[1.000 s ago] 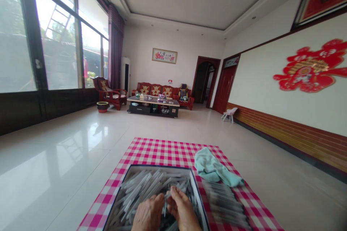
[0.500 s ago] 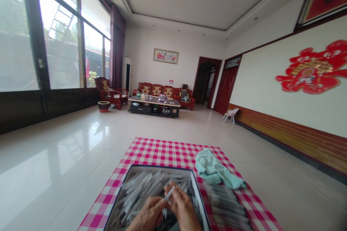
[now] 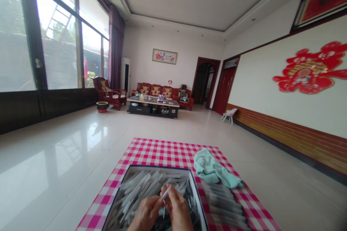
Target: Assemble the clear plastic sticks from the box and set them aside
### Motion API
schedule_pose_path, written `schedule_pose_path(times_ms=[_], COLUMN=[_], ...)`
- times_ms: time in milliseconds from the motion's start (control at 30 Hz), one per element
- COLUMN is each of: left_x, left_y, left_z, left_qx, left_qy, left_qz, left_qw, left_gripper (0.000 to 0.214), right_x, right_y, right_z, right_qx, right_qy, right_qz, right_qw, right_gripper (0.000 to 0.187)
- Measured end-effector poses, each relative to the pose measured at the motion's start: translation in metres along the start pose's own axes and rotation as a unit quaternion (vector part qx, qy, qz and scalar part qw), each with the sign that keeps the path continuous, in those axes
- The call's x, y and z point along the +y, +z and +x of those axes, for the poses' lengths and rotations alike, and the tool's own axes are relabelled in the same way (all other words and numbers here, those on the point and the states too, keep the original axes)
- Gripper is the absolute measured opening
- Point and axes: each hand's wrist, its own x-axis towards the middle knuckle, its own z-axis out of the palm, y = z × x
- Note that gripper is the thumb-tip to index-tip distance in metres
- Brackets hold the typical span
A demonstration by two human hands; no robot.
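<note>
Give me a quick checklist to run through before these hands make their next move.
1. The stick is held by the right hand: ok, pinched in the fingers.
2. The left hand grips the stick too: cannot tell.
3. The box sits flat on the cloth: ok.
4. The loose sticks are inside the box: ok.
5. The stack lies right of the box: ok, on the cloth.

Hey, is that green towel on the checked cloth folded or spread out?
Bunched up, not folded flat: the mint-green towel lies in loose rumples with one end trailing across the pink checked cloth.
</note>
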Motion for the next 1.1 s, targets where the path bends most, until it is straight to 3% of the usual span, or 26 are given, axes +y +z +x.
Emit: schedule_pose_path(times_ms=[167,300,533,800,1000,1100], left_x=[0.005,0.008,0.013,0.025,0.024,0.020], left_y=[-0.001,0.001,0.000,-0.001,-0.001,0.000], left_z=[-0.007,-0.012,-0.013,-0.012,-0.010,-0.008], left_qx=[0.042,0.063,0.029,-0.009,-0.014,0.008], left_qy=[0.039,0.055,0.037,0.007,-0.005,0.011], left_qz=[0.100,0.242,0.388,0.453,0.444,0.431], left_qw=[0.993,0.967,0.920,0.891,0.896,0.902], left_gripper=[0.047,0.036,0.029,0.032,0.032,0.029], right_x=[0.003,0.003,0.010,0.016,0.011,0.005], right_y=[-0.003,-0.004,-0.004,-0.003,-0.001,-0.003], right_z=[0.000,0.001,0.006,0.008,0.006,0.005], right_qx=[0.021,0.047,0.061,0.081,0.077,0.044], right_qy=[0.005,0.004,0.019,0.024,0.011,0.008], right_qz=[-0.020,-0.042,-0.041,-0.025,-0.049,-0.050], right_qw=[1.000,0.998,0.997,0.996,0.996,0.998], right_gripper=[0.066,0.068,0.071,0.068,0.059,0.060])
